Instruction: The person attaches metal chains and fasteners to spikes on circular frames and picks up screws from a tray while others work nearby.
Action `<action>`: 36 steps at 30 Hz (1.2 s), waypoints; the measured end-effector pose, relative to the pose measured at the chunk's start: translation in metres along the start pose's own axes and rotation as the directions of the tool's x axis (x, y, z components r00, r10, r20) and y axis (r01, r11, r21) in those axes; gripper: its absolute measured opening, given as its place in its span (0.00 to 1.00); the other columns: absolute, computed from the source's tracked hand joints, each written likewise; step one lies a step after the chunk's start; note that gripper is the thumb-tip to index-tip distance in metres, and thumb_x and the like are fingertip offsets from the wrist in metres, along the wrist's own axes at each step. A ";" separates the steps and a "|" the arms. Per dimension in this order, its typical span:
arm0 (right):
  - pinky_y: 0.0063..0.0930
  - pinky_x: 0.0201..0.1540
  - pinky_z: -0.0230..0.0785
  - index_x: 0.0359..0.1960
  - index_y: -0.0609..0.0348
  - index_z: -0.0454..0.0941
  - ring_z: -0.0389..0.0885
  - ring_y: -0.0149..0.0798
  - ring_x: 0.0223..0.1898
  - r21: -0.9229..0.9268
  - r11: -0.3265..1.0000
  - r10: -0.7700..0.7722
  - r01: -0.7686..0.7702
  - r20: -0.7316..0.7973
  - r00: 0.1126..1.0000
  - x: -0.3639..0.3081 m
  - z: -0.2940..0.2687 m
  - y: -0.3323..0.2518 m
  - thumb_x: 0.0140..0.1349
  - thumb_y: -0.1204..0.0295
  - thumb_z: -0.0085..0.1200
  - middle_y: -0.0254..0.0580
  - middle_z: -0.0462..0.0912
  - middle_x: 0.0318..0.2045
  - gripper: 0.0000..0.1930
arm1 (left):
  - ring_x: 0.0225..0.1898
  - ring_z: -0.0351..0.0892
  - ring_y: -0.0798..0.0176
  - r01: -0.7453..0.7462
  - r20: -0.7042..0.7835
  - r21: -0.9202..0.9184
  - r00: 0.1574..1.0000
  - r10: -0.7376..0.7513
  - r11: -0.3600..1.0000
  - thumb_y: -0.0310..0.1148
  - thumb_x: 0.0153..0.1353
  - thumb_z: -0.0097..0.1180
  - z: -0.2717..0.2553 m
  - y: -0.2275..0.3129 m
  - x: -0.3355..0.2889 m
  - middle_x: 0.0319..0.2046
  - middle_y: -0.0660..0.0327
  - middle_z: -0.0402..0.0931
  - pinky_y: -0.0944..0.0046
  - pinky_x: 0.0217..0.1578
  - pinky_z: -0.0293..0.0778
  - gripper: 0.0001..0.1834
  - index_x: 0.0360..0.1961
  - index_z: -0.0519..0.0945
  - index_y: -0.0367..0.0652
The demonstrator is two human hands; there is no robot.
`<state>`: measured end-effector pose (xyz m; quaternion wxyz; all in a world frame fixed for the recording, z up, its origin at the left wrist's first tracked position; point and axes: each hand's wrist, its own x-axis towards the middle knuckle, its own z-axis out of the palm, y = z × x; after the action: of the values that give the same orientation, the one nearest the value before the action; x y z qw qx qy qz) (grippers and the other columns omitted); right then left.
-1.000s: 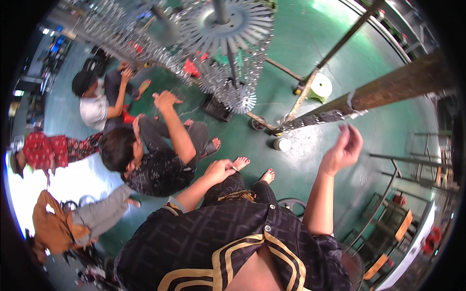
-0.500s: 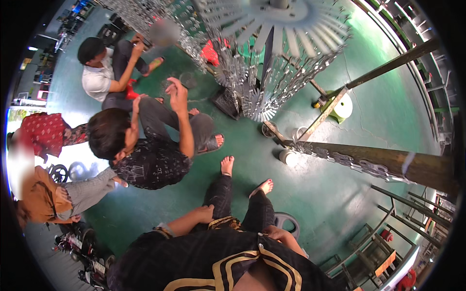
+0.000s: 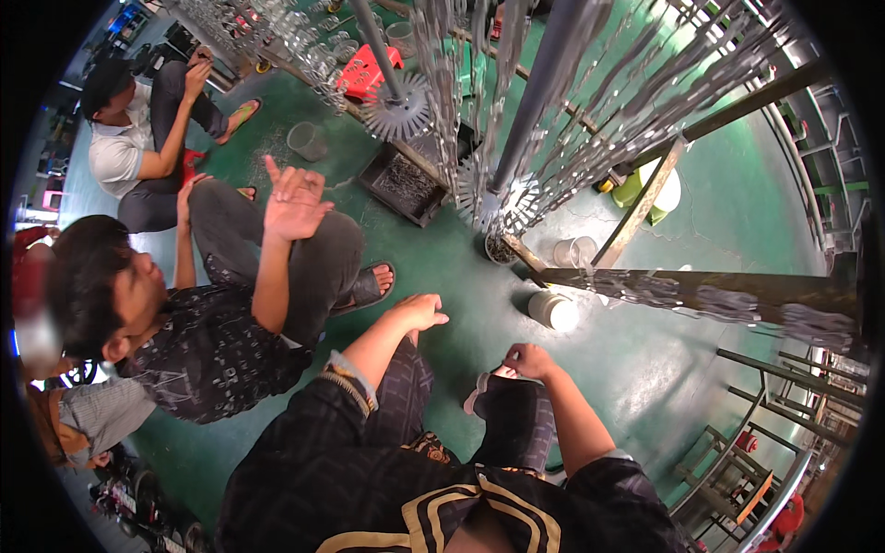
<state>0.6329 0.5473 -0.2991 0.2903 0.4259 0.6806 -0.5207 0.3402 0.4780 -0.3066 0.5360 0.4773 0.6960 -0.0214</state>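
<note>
My left hand [image 3: 422,313] hovers over my left knee, its fingers curled in and nothing visible in it. Close to my right knee is my right hand [image 3: 525,360], with bent fingers and no thing showing in them. In front of me, long strands of shiny metal pieces [image 3: 450,111] hang around upright poles, with a toothed metal disc [image 3: 505,205] at the bottom. Beyond my left hand, a black tray [image 3: 385,195] of small metal parts sits on the floor. A white bucket [image 3: 551,311] stands ahead of my right hand.
At my left a squatting person in a dark patterned shirt [image 3: 221,350] holds up an open hand [image 3: 297,205]. Another person in a white shirt [image 3: 120,161] sits beyond. A wooden beam [image 3: 701,290] crosses at right, before a green-and-white stool [image 3: 650,194]. A red stool [image 3: 367,69] stands farther back.
I have come lower and nearer the metal strands. Both my hands have moved forward from my thighs to my knees. The neighbouring person's raised hand has turned its palm toward me.
</note>
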 end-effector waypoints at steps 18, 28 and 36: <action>0.39 0.51 0.65 0.45 0.53 0.74 0.75 0.50 0.46 -0.369 0.894 -0.218 0.255 0.140 0.966 0.151 -0.015 0.005 0.53 0.52 0.53 0.48 0.79 0.40 0.23 | 0.16 0.76 0.61 0.055 -0.087 -0.647 0.986 -0.145 0.760 0.45 0.58 0.50 0.067 -0.010 0.285 0.25 0.49 0.76 0.68 0.12 0.71 0.35 0.59 0.54 0.37; 0.38 0.52 0.64 0.47 0.53 0.73 0.74 0.48 0.48 -0.445 0.874 -0.179 0.196 0.080 0.981 0.170 -0.004 -0.004 0.53 0.55 0.54 0.49 0.77 0.43 0.23 | 0.22 0.76 0.64 -0.311 -0.272 -0.617 0.946 0.175 0.723 0.43 0.56 0.54 0.103 -0.071 0.270 0.23 0.56 0.77 0.64 0.22 0.71 0.30 0.56 0.62 0.40; 0.36 0.51 0.66 0.49 0.53 0.71 0.74 0.45 0.48 -0.583 0.781 -0.245 0.223 0.042 0.969 0.215 0.044 -0.029 0.56 0.57 0.51 0.47 0.76 0.45 0.21 | 0.20 0.72 0.69 -0.266 -0.746 -0.232 0.666 0.004 0.936 0.31 0.56 0.55 0.120 -0.204 0.179 0.18 0.62 0.72 0.68 0.23 0.68 0.13 0.42 0.74 0.42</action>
<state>0.5040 0.5622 -0.4788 0.3276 0.2380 0.8599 -0.3108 0.2925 0.4171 -0.5927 0.2812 0.4023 0.8078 0.3263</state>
